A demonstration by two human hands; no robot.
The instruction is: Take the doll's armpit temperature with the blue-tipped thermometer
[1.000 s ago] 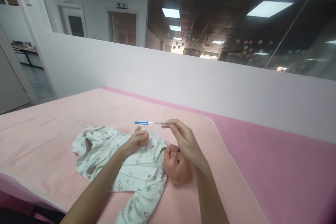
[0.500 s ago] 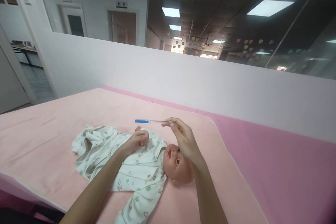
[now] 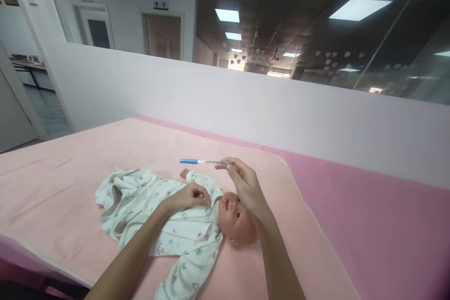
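Note:
A baby doll (image 3: pixel 236 225) lies on its back, head to the right, in a white printed baby suit (image 3: pixel 190 234) whose legs lie loose to the left. My right hand (image 3: pixel 242 180) pinches the clear end of a glass thermometer (image 3: pixel 207 162) above the doll's head. The thermometer is held level, its blue end pointing left. Over the doll's chest, my left hand (image 3: pixel 191 195) is curled closed, fingertips at the suit near the neckline. Whatever lies between those fingers, if anything, is hidden. One doll hand (image 3: pixel 184 173) shows past the far sleeve.
A peach-pink cloth (image 3: pixel 98 145) covers the table beneath the doll, with a darker pink cover (image 3: pixel 351 197) to the right. Behind it runs a low white wall (image 3: pixel 246 103) with a window (image 3: pixel 298 33) above. A doorway stands at the left.
My left hand has moved right along the doll's chest toward the neckline, its fingers turning downward. The right hand and thermometer stay almost where they were.

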